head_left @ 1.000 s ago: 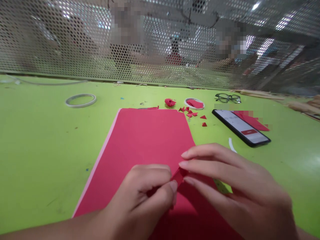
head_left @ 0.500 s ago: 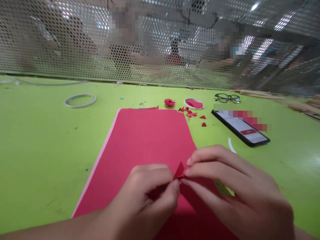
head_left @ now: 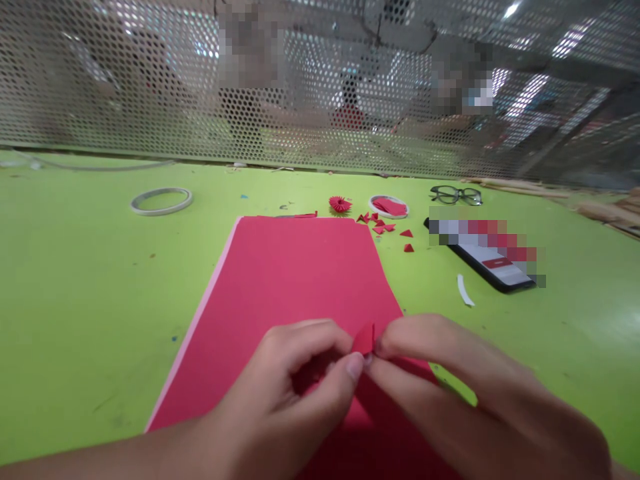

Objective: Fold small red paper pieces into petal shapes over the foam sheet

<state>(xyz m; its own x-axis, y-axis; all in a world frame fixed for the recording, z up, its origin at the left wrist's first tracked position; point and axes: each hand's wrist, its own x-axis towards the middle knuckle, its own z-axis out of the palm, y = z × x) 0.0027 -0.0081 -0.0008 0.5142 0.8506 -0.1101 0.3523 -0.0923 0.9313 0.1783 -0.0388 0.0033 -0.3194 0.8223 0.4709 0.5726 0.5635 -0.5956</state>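
Note:
Between my two hands is a small folded piece of red paper [head_left: 365,339]. My left hand [head_left: 300,380] pinches it between thumb and index finger. From the other side, the fingertips of my right hand [head_left: 450,373] close on its right edge; part of that grip is hidden. Both hands are over a large red sheet [head_left: 300,273] with a pale layer showing along its left side. Past the sheet's far right corner lie several small folded red triangles [head_left: 384,228]. A pleated red paper piece [head_left: 340,204] stands beside them.
A white ring [head_left: 389,207] holds red paper pieces; a larger ring [head_left: 161,201] lies far left. Eyeglasses [head_left: 456,195], a phone [head_left: 493,263] and a white strip [head_left: 465,291] are at right. A perforated metal screen [head_left: 300,127] borders the green table [head_left: 90,300], with people behind it.
The red paper piece has turned and shifted slightly right between my fingers. My right hand's fingers have curled lower and come together at its edge. My left hand stays nearly in place.

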